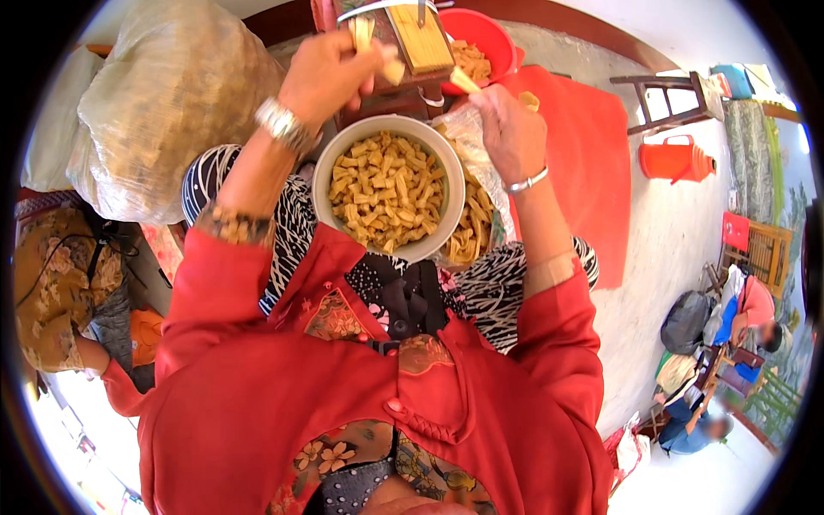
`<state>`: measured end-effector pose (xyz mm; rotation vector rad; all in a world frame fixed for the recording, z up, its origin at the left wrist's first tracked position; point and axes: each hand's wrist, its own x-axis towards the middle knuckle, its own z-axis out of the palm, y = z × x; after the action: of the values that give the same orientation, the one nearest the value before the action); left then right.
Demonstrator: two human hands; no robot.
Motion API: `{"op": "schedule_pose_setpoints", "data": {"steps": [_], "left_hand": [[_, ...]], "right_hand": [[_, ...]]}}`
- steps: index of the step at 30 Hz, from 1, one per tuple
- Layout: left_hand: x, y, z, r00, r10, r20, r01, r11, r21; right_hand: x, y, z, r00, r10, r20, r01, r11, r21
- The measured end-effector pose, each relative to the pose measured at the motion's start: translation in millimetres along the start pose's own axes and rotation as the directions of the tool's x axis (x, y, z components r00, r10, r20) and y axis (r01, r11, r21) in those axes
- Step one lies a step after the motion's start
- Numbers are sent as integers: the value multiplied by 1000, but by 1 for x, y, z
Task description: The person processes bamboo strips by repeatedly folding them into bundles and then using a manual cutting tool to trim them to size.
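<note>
Strips [362, 36] are pinched in both the left hand [333, 75] and right hand [512, 129], beyond the bowl [323, 184], already well filled with short pieces [390, 193], while those held seem left to be worked.

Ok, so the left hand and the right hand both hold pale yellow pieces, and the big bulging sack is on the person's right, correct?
Not quite: the big bulging sack is on the person's left, as the head view shows. The rest is right: the left hand and the right hand both hold pale yellow pieces.
</note>
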<state>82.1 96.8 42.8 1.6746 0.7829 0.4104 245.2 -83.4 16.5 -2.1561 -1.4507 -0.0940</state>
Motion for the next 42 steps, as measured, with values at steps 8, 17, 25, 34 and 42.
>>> {"op": "schedule_pose_setpoints", "data": {"steps": [8,17,25,34,42], "left_hand": [[-96,-78,44,800,-355,483,510,827,-236],[-105,-112,54,718,-251,649,657,551,-515],[-112,-86,50,732,-222,644,680,280,-677],[-127,-74,55,785,-182,593,587,526,-615],[-124,-59,37,926,217,307,-230,973,6]], "right_hand": [[-89,-77,9,957,-289,-34,284,898,336],[-135,-110,41,899,-154,409,-322,399,858],[-126,-98,32,918,396,-7,-210,500,840],[-115,-100,40,917,378,129,-294,422,857],[-110,-87,55,938,346,29,-264,656,707]]}}
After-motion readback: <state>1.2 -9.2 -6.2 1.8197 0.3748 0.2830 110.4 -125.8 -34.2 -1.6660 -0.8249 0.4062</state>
